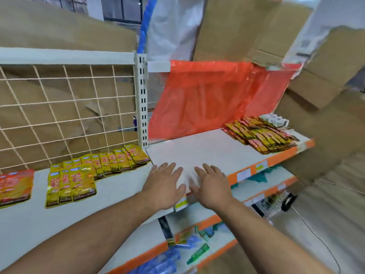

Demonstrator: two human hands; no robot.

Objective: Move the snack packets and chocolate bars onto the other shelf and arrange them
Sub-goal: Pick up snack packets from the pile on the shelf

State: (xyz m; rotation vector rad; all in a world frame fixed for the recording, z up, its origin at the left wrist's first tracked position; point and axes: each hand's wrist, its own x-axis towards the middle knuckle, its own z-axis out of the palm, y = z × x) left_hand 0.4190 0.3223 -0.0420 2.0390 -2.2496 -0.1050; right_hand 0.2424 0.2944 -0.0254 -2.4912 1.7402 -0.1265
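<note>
Left of your left hand (164, 184), yellow snack packets (71, 182) lie overlapped on the left shelf (118, 186), with orange packets (15, 184) further left. Well right of your right hand (211, 186), chocolate bars (260, 135) lie heaped on the right shelf (197, 149).

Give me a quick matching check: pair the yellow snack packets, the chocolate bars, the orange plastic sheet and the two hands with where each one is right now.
Things:
1 yellow snack packets
2 chocolate bars
3 orange plastic sheet
4 left hand and right hand

Places:
A far right end of the right shelf
B hanging behind the right shelf
C on the left shelf, in front of the wire mesh
D open, over the right shelf's bare front

Pairs: 1-C, 2-A, 3-B, 4-D
</note>
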